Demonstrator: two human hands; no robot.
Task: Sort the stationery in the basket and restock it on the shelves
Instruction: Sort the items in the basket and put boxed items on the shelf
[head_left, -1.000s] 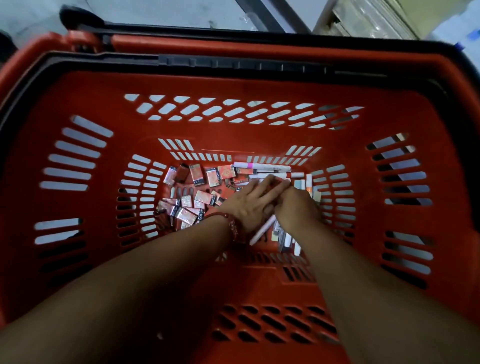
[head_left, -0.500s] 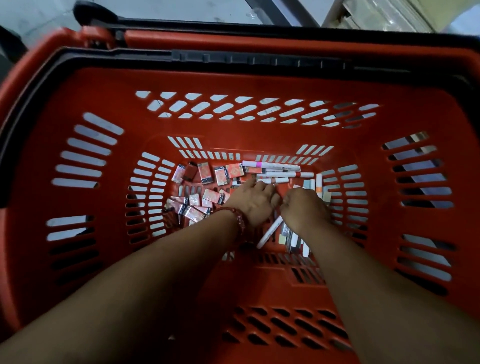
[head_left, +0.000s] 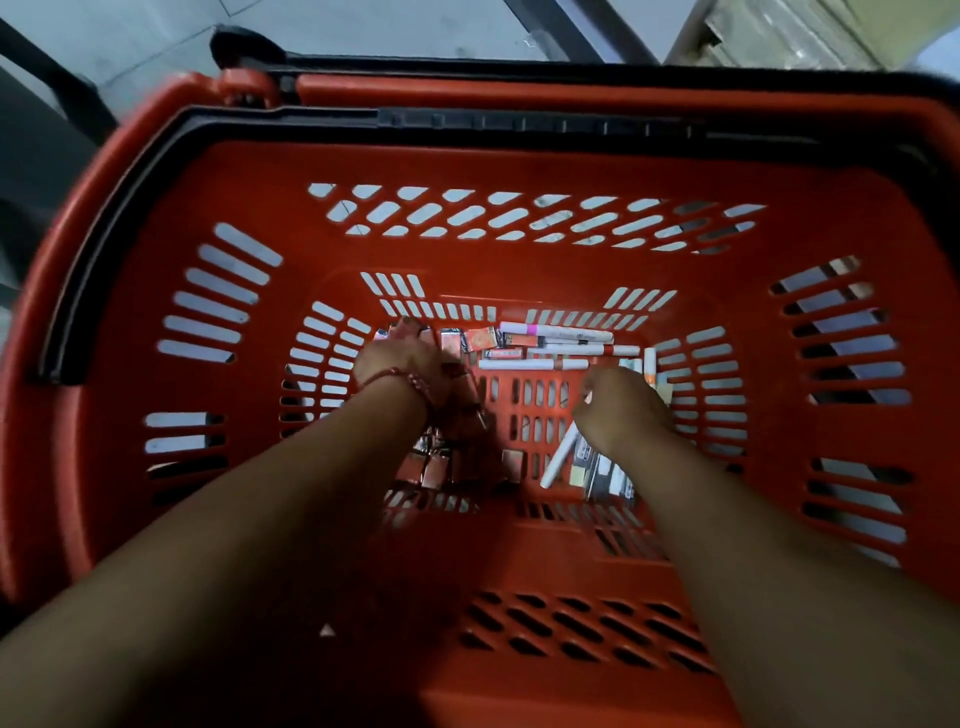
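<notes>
Basket (head_left: 519, 249): red with slotted walls. Both bare forearms reach down into it from the near edge.
Left hand (head_left: 410, 364): low at the far-left corner of the basket floor, back of the hand up, fingers bent down onto the packets there. It is blurred, so I cannot tell whether it grips any.
Bracelet (head_left: 410, 383): red cord round the left wrist.
Right hand (head_left: 618, 410): over the right half of the floor, well apart from the left hand, knuckles up, fingers curled in.
Marker (head_left: 558, 460): white, held in the right hand's curled fingers. Its long end slants out from under the hand towards the near left, and a white tip shows at the fingertips.
Packets (head_left: 439, 467): small shiny reddish ones heaped under and beside the left wrist, with a few more just beyond the left hand's fingers.
Loose markers (head_left: 556, 332): white, lying crosswise along the far wall, beyond the right hand and to the right of the left hand.
Flat packs (head_left: 597, 470): pale, lying under the right wrist, beside the marker.
</notes>
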